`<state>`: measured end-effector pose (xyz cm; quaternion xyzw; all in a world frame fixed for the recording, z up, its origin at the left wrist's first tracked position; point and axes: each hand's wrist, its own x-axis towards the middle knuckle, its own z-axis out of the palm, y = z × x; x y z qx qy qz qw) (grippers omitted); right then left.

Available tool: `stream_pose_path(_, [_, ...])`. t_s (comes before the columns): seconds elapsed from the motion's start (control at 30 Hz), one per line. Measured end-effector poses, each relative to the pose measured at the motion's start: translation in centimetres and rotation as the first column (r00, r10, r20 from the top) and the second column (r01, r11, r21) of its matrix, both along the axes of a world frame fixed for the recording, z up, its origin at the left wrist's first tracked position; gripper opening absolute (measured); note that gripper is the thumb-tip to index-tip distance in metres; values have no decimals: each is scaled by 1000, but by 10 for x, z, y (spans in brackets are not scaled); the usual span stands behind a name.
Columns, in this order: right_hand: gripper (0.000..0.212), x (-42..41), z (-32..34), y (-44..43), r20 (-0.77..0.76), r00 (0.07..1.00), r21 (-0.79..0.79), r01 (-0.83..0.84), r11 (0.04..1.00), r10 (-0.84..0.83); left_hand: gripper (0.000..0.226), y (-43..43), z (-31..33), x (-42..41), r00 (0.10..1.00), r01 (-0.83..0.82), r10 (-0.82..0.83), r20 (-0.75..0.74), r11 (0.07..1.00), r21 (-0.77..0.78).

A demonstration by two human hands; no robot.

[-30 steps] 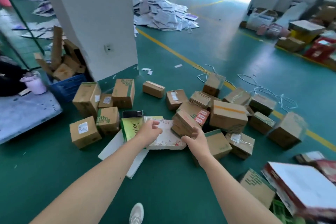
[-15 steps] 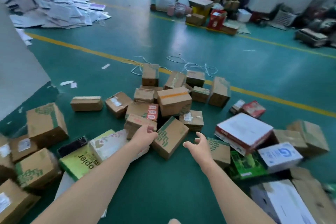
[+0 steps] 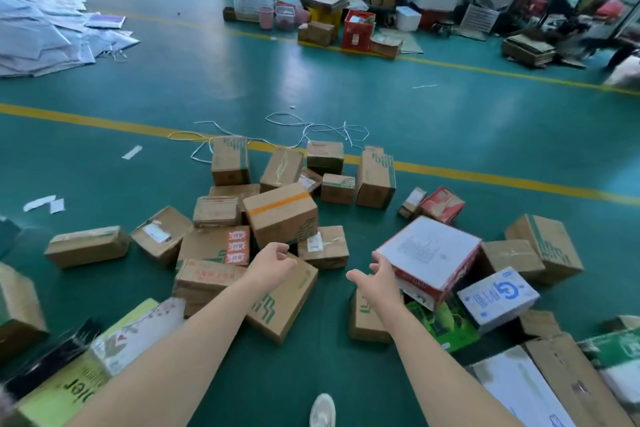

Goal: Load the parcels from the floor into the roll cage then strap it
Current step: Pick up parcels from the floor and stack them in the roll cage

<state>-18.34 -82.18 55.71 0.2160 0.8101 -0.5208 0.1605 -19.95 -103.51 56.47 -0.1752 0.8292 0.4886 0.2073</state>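
Fingers loose, left hand (image 3: 273,262) and right hand (image 3: 377,276) hold nothing; bare floor (image 3: 329,333) between parcels (image 3: 280,215).

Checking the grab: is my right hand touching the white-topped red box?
Cannot tell. In the head view the open right hand overlaps the white-topped red box at its left corner; no gap or contact shows.

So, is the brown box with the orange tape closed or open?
Closed: the box has its top flaps flat, and the orange tape runs across them.
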Motion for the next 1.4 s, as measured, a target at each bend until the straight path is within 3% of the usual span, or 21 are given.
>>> stream_pose_path(0.47, [75,-134,-9,106,39,985,-32,169,985,-168,44,113,-6,-166,988,153,-154,-6,986,-59])
stream_pose_path(0.67, [76,-198,-19,145,60,945,-30,324,946,-322,44,160,-21,-267,953,303,-303,20,951,-60])
stream_pose_path(0.87, [75,-234,-25,183,62,854,-32,519,854,-516,45,228,-23,-342,859,513,-512,27,857,-46])
stream_pose_path(1.1, [76,-213,-26,213,101,675,-55,738,673,-731,45,300,-29,-353,699,715,-714,43,699,-21])
stream_pose_path(1.2, [71,-202,-25,225,87,629,-56,777,627,-773,45,321,-36,-354,631,775,-774,45,632,-10])
stream_pose_path(1.4, [82,-192,-35,241,101,550,-49,835,548,-829,45,352,-50,-353,548,833,-833,73,551,34])
